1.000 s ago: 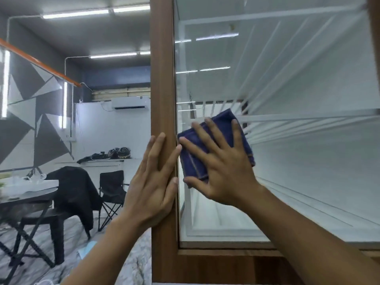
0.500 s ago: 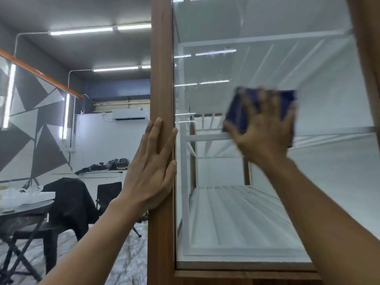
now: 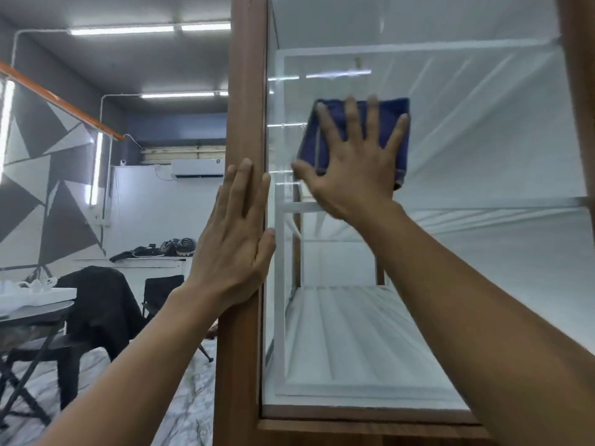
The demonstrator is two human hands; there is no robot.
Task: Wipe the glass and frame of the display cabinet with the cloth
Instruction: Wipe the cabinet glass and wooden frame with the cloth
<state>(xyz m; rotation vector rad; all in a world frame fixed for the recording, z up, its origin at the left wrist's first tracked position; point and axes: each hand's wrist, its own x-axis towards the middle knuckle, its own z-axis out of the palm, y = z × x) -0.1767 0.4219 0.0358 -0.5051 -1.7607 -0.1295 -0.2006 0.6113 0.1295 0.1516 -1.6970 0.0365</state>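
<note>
Blue cloth [image 3: 388,111]: pressed on upper glass [image 3: 483,156] under the right hand [image 3: 351,169], fingers spread flat, not clutching. Swept back toward the glass's left edge. Left hand [image 3: 235,239]: flat, unmoved on frame [image 3: 248,91]. Glass mid-wipe; frame likely pending.

Single head-worn wide-angle view; faces forward; close to cabinet glass [image 3: 483,162], frame post [image 3: 246,107] centre-left.

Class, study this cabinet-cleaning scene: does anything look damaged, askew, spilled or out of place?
Nothing stands out. The right hand presses the blue cloth flat against the glass; the left hand rests on the wooden frame.
</note>
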